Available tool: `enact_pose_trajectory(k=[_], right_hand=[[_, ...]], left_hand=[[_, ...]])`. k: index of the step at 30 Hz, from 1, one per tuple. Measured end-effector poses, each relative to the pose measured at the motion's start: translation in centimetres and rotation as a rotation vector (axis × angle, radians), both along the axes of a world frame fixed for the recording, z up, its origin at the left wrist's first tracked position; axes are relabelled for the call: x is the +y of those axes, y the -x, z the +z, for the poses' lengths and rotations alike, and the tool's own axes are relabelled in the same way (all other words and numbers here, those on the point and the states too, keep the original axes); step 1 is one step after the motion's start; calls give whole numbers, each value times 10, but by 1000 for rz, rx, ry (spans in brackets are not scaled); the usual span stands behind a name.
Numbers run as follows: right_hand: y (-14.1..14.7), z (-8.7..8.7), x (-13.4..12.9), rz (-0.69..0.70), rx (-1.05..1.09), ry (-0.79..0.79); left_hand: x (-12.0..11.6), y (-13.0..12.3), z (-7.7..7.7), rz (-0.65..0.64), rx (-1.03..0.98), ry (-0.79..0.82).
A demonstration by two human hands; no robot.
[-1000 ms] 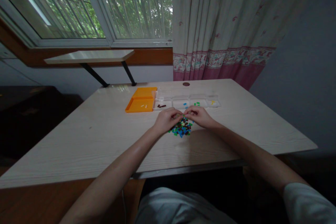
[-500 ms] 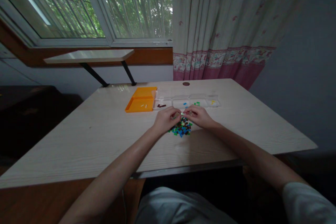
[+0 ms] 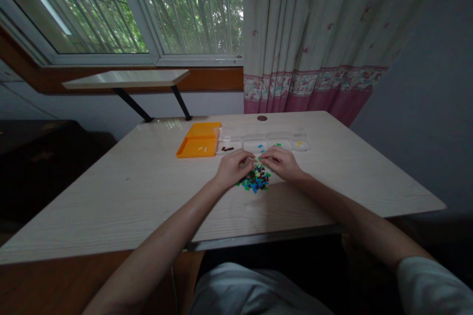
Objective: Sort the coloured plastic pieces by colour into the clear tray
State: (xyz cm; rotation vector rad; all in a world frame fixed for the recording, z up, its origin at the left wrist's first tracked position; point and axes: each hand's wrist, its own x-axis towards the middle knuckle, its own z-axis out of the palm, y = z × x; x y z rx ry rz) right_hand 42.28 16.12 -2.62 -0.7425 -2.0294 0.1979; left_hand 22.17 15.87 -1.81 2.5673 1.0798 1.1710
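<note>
A pile of small flat plastic pieces, blue, green and dark brown, lies on the table in front of me. My left hand rests at the pile's left edge, fingers curled and thumb drawn in; whatever it pinches is too small to make out. Opposite it, my right hand has thumb and forefinger pinched on a small green piece just above the far edge of the pile. Beyond both hands stands a clear compartment tray, holding a few brown, blue, green and yellow pieces in separate compartments.
An open orange case with a few white pieces in it adjoins the tray's left end. Farther back are a dark round disc on the table and a small raised shelf. A curtain hangs behind.
The fingertips of my two hands have drawn slightly apart. A pale piece showed between them before; now a green one is at my right fingertips.
</note>
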Motion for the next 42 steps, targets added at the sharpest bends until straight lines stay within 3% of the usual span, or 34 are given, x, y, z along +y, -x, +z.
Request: enact_pose_trajectory(k=[8, 12, 16, 22, 26, 31, 33, 38, 42], right_hand=[[-4, 3, 1, -76, 45, 38], [-25, 6, 21, -318, -52, 53], [-56, -2, 46, -584, -186, 104], [-73, -14, 57, -656, -289, 203], [-65, -4, 46, -519, -235, 176], [-45, 8, 22, 30, -344, 411], [-39, 8, 16, 165, -403, 491], [-34, 3, 14, 264, -394, 525], [-34, 0, 17, 256, -372, 507]], left_hand=[[5, 4, -3, 48, 66, 42], [7, 5, -4, 75, 103, 45], [7, 5, -5, 93, 119, 51], [6, 6, -2, 103, 163, 55], [7, 8, -1, 116, 191, 71], [8, 10, -2, 127, 223, 74], [8, 10, -2, 132, 227, 75], [7, 10, -1, 133, 225, 76], [7, 9, -2, 85, 226, 78]])
